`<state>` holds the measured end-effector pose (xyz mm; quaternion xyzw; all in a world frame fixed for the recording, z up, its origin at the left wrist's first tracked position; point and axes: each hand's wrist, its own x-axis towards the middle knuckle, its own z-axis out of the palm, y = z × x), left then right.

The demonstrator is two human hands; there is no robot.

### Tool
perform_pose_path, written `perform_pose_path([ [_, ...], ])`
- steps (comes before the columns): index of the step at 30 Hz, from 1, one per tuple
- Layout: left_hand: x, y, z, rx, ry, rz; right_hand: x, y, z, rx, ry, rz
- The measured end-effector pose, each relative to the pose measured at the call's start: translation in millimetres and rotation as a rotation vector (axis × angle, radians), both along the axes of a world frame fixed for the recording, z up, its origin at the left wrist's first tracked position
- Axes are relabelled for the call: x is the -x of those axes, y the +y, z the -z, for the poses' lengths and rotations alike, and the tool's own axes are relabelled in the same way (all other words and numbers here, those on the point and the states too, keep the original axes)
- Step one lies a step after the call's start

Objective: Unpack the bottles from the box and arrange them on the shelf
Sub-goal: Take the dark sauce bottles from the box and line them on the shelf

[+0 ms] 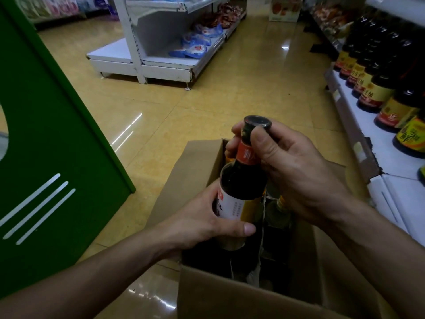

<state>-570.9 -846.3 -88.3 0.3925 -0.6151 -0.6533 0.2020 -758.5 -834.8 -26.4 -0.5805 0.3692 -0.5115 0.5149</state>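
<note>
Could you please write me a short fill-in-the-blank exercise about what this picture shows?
The left hand holds the dark bottle by its body; the right hand grips its ____.
The cardboard box beneath has its top flaps ____.
The shelf holding stocked bottles stands on the person's ____.
Missing words: neck; open; right.

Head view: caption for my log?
Left hand grips the body, right hand the neck, of a dark bottle over the open cardboard box.
</note>
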Motion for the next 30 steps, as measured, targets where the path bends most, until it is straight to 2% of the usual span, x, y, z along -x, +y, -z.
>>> perform_pose_path([
  [5,-1,4,-1,-0.095,-0.006,0.121,-3,-7,-11,-0.041,-0.285,-0.092],
  [8,0,4,0,-0.145,0.018,0.167,1,-9,-16,-0.049,-0.372,-0.12],
  [11,4,11,2,-0.098,0.008,0.058,-2,-12,-10,-0.056,-0.286,-0.029],
  [14,12,18,9,-0.041,0.009,-0.116,-10,-9,6,-0.075,-0.049,0.168],
  [17,16,19,11,0.019,0.01,-0.233,-15,2,20,-0.066,0.1,0.22],
  [21,23,21,7,0.041,0.065,-0.31,-26,16,39,-0.1,0.133,0.179],
  [25,27,23,8,0.099,0.067,-0.339,-30,18,46,-0.08,0.135,0.25],
  [30,16,17,12,0.065,0.11,-0.268,-11,9,41,-0.109,-0.021,0.126],
])
